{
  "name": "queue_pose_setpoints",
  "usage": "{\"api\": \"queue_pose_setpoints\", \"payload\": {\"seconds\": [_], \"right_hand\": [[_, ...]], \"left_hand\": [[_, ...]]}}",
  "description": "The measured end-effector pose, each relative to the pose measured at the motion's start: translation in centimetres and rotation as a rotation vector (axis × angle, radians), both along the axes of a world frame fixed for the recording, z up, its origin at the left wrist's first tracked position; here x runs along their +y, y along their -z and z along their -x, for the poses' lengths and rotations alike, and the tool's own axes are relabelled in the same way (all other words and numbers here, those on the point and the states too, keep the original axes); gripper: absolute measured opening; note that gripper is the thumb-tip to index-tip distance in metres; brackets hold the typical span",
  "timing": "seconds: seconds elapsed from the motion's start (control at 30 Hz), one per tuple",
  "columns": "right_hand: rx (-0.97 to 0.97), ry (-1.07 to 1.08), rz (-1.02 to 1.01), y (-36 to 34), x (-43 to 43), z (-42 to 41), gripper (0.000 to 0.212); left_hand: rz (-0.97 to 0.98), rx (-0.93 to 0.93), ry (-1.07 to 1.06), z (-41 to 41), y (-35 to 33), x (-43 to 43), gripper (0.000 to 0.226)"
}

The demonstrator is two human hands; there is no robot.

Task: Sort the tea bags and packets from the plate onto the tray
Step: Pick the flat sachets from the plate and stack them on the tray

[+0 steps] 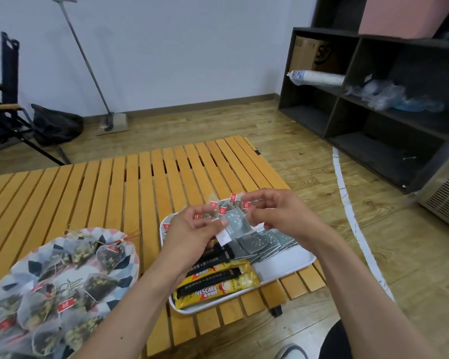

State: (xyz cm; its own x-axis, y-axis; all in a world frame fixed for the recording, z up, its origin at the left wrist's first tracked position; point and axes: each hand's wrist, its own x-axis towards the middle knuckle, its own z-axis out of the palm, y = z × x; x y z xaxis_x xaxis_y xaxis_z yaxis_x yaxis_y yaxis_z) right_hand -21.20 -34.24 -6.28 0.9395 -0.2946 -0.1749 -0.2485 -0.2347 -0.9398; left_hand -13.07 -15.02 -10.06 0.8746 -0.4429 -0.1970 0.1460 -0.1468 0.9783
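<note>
Both hands hover over the white tray (pixel 283 266), which sits on the slatted table. My left hand (pixel 192 229) pinches a grey square tea packet (pixel 236 224) with a white tab hanging below it. My right hand (pixel 278 213) has its fingers curled at the packet's right edge. On the tray lie a pile of grey packets (pixel 259 246), yellow and black coffee sticks (pixel 218 283), and mesh tea bags with red tags (pixel 230 204) along the far edge. The patterned plate (pixel 109 235) at the left holds several mesh tea bags (pixel 106 255).
The wooden slatted table (pixel 114 182) stretches left and away. A dark shelf unit (pixel 373 94) stands on the floor at the right, a broom and dustpan (pixel 112 120) lean on the back wall, and a folding chair (pixel 5 104) is at far left.
</note>
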Motion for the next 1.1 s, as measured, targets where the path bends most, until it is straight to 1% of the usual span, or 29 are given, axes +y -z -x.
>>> {"api": "queue_pose_setpoints", "payload": {"seconds": [0.07,0.13,0.23,0.3,0.37,0.43,0.53,0.63,0.67,0.7,0.77,0.8,0.83,0.87,0.93,1.1], "right_hand": [[0.041,-0.046,-0.035,0.0,-0.3,0.3,0.027],[0.035,-0.047,-0.005,0.2,-0.1,0.2,0.023],[0.023,-0.075,0.047,0.1,0.1,0.1,0.027],[0.042,-0.1,0.025,0.0,-0.3,0.3,0.025],[0.075,-0.072,0.007,-0.1,-0.9,0.5,0.018],[0.106,-0.027,-0.003,0.1,-1.4,0.6,0.013],[0.163,-0.004,-0.033,0.4,-1.7,0.7,0.01],[0.19,0.038,-0.028,0.6,-2.1,0.9,0.012],[0.185,0.102,-0.02,0.6,-2.4,0.9,0.012],[0.173,0.191,-0.008,0.8,-2.8,0.9,0.014],[0.151,0.381,0.013,1.1,-4.1,0.9,0.019],[0.162,0.438,0.028,1.3,-4.6,1.0,0.019],[0.19,0.46,0.049,1.5,-5.0,1.0,0.019],[0.231,0.456,0.071,1.7,-5.2,1.1,0.017],[0.308,0.418,0.125,2.1,-5.0,0.9,0.016],[0.393,0.406,0.255,3.3,-4.6,-0.2,0.023]], "left_hand": [[0.02,-0.011,-0.005,-0.1,-0.2,0.0,0.03],[-0.004,-0.048,0.059,-0.1,-0.4,0.0,0.028],[-0.045,-0.076,0.136,0.2,-0.6,-0.2,0.031],[-0.022,-0.068,0.106,0.4,-0.6,-0.4,0.032],[0.041,-0.021,0.044,0.3,-0.6,-0.4,0.035],[0.063,0.007,0.027,0.3,-0.6,-0.5,0.034],[0.0,-0.068,0.032,0.5,-0.1,-1.1,0.022],[0.044,-0.133,0.026,0.7,0.4,-2.1,0.012],[0.046,-0.182,0.029,0.8,0.5,-2.4,0.013],[-0.002,-0.294,0.038,0.9,0.8,-2.7,0.014],[-0.252,-0.676,0.11,1.2,1.4,-2.8,0.012],[-0.373,-0.868,0.164,1.5,1.7,-2.7,0.013],[-0.445,-0.996,0.219,1.8,2.0,-2.8,0.018],[-0.484,-1.047,0.27,1.9,2.3,-2.9,0.023],[-0.541,-1.066,0.337,2.1,2.8,-3.3,0.029],[-0.621,-1.032,0.465,2.0,3.1,-3.7,0.027]]}}
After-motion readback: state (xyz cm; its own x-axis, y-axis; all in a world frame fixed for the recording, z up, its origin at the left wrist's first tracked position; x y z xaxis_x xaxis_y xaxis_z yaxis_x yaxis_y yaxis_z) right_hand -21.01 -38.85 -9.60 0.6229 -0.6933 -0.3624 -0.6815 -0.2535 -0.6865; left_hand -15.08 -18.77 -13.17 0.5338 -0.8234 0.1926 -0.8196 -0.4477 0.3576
